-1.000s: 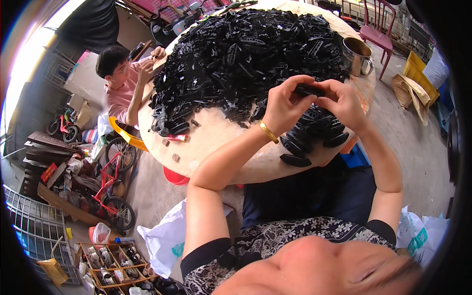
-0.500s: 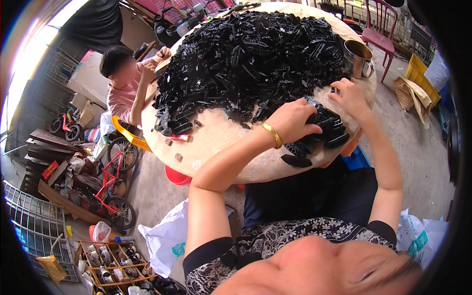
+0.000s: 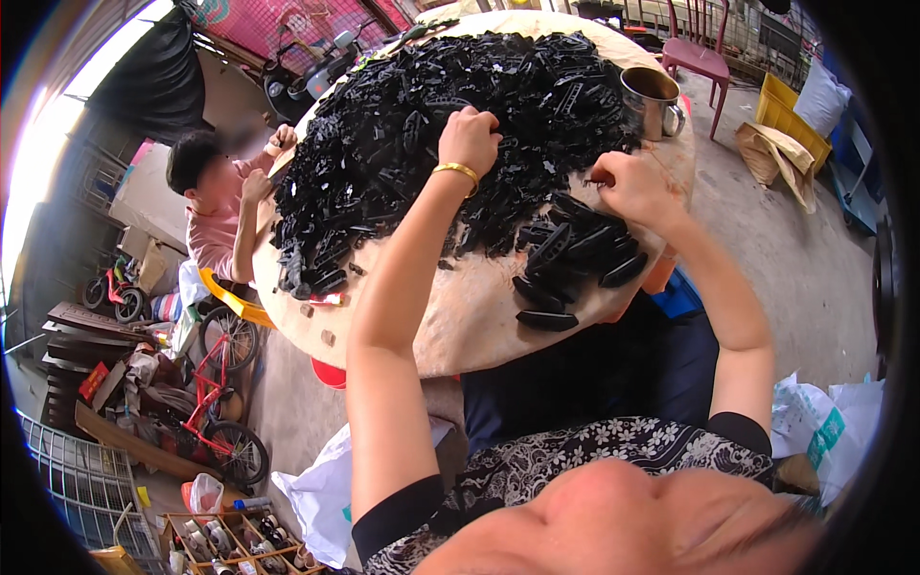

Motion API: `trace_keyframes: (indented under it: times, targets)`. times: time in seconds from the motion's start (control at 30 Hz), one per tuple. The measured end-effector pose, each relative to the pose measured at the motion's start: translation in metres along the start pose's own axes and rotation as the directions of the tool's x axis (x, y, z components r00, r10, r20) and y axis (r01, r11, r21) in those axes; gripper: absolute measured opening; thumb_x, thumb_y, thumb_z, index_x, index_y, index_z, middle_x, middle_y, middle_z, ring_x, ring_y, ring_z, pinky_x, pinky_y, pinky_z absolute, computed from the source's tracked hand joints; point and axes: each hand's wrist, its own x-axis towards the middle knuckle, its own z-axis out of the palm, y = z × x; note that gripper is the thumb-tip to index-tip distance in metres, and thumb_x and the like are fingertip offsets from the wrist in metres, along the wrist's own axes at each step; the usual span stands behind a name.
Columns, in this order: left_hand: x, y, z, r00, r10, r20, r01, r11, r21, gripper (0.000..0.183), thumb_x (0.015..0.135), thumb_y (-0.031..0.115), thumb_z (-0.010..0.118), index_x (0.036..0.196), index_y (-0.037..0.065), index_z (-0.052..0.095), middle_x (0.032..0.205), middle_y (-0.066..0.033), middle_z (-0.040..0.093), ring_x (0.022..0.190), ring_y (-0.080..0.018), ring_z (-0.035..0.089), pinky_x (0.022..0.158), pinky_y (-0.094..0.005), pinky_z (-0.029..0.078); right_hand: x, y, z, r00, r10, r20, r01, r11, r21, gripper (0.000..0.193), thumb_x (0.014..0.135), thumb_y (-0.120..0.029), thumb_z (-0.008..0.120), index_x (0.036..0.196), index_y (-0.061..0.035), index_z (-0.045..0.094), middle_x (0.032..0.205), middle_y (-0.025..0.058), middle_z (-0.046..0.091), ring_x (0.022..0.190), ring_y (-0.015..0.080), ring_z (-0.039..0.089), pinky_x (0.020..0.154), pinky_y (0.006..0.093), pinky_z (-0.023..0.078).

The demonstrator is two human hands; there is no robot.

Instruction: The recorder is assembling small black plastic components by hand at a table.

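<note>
The left hand [image 3: 470,141] reaches over the large heap of black parts [image 3: 369,177], its fingertips down among them; because the hand hides them, one cannot tell whether they have closed on a part. The right hand [image 3: 634,189] hangs over the table's near right side, thumb and fingers pinched on a small dark piece [image 3: 598,179]. Just below it, a looser cluster of long black casings [image 3: 575,251] lies on the bare cloth of the round table [image 3: 431,321], apart from most of the heap.

The parts look like moulded plastic: likely light, stiff and rather smooth, so the casings may slide over one another. The long ones would best be taken across their narrow width, near the middle; the small, thin bits call for a fingertip pinch and might snap if bent.

A shiny metal mug [image 3: 655,117] stands upright at the heap's right edge, mouth up, handle outward. On the floor beyond, a yellow crate [image 3: 803,129] has a brown paper bag [image 3: 778,165] against its front. At lower left, a wooden rack [image 3: 235,556] holds shoes in its compartments.
</note>
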Motion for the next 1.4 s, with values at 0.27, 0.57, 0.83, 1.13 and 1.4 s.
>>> trace_keyframes:
  times: [0.27, 0.57, 0.83, 1.13, 1.4]
  targets:
    - [0.020, 0.026, 0.010, 0.898, -0.086, 0.432, -0.051, 0.953, 0.298, 0.024, 0.083, 0.010, 0.053, 0.102, 0.003, 0.066, 0.114, -0.0161, 0.059, 0.107, -0.0313, 0.056, 0.092, -0.0373, 0.048, -0.002, 0.006, 0.006, 0.999, -0.044, 0.009, 0.043, 0.997, 0.064, 0.014, 0.071, -0.007, 0.065, 0.084, -0.0007, 0.064, 0.077, 0.0137, 0.065, 0.070, 0.0245, 0.064, 0.065, 0.0329, 0.050]
    - [-0.003, 0.000, 0.002, 0.994, -0.012, -0.112, -0.005, 0.989, -0.147, 0.033, 0.069, 0.012, 0.073, 0.100, 0.007, 0.065, 0.096, -0.0152, 0.062, 0.087, -0.0314, 0.062, 0.075, -0.0374, 0.050, -0.002, -0.003, 0.005, 0.971, -0.117, -0.210, 0.153, 0.974, 0.169, 0.007, 0.073, -0.003, 0.063, 0.078, 0.0009, 0.063, 0.076, 0.0137, 0.062, 0.066, 0.0236, 0.063, 0.060, 0.0317, 0.050]
    - [-0.061, 0.041, -0.008, 0.917, -0.191, 0.350, 0.313, -0.197, -0.929, 0.029, 0.086, -0.001, 0.059, 0.114, 0.000, 0.054, 0.103, -0.0086, 0.060, 0.088, -0.0178, 0.063, 0.085, -0.0321, 0.054, -0.005, -0.029, 0.000, 0.883, -0.281, -0.376, 0.374, 0.905, 0.203, 0.008, 0.075, 0.001, 0.065, 0.083, -0.0011, 0.063, 0.082, 0.0100, 0.063, 0.070, 0.0203, 0.062, 0.059, 0.0280, 0.051]
    - [-0.082, 0.064, -0.004, 0.910, 0.018, 0.415, 0.404, -0.276, -0.872, 0.034, 0.086, 0.000, 0.060, 0.119, 0.000, 0.052, 0.109, -0.0080, 0.060, 0.097, -0.0193, 0.062, 0.089, -0.0357, 0.052, -0.010, -0.056, 0.006, 0.827, -0.359, -0.433, 0.450, 0.884, 0.127, 0.013, 0.074, 0.001, 0.067, 0.086, -0.0024, 0.065, 0.084, 0.0107, 0.064, 0.074, 0.0249, 0.063, 0.064, 0.0307, 0.052]
    - [-0.083, 0.075, -0.022, 0.917, -0.053, 0.395, 0.365, -0.286, -0.886, 0.030, 0.094, 0.014, 0.053, 0.122, 0.004, 0.050, 0.103, -0.0032, 0.058, 0.091, -0.0145, 0.061, 0.081, -0.0287, 0.053, -0.013, -0.068, 0.007, 0.885, -0.235, -0.401, 0.363, 0.888, 0.282, 0.012, 0.076, 0.003, 0.065, 0.087, -0.0022, 0.065, 0.086, 0.0101, 0.064, 0.076, 0.0263, 0.063, 0.065, 0.0318, 0.052]
